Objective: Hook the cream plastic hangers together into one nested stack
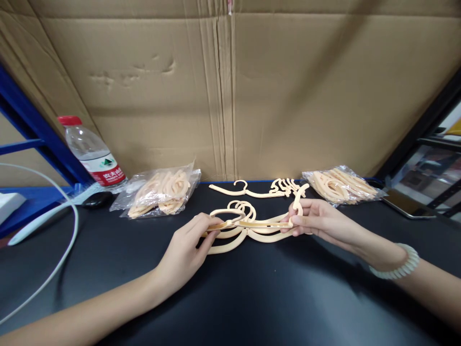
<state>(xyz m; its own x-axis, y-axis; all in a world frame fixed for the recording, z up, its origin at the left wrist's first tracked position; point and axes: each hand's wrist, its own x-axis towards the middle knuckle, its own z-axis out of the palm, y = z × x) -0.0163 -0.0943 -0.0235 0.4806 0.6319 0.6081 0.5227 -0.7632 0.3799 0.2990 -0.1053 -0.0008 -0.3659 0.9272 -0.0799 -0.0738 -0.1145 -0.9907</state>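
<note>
You appear to be at an indoor workstation, probably a small workshop or packing bench; the room beyond is mostly hidden. A smooth black tabletop (245, 298) spreads before you, backed by a tall, creased brown cardboard panel (306, 72). You have a blue metal-looking frame (19, 115) at the left edge and a black shelving rack (425, 122) at the right. Clear plastic bags of beige hangers (162, 190) flank the centre, with loose beige curved hangers (268, 238) between them.
</note>
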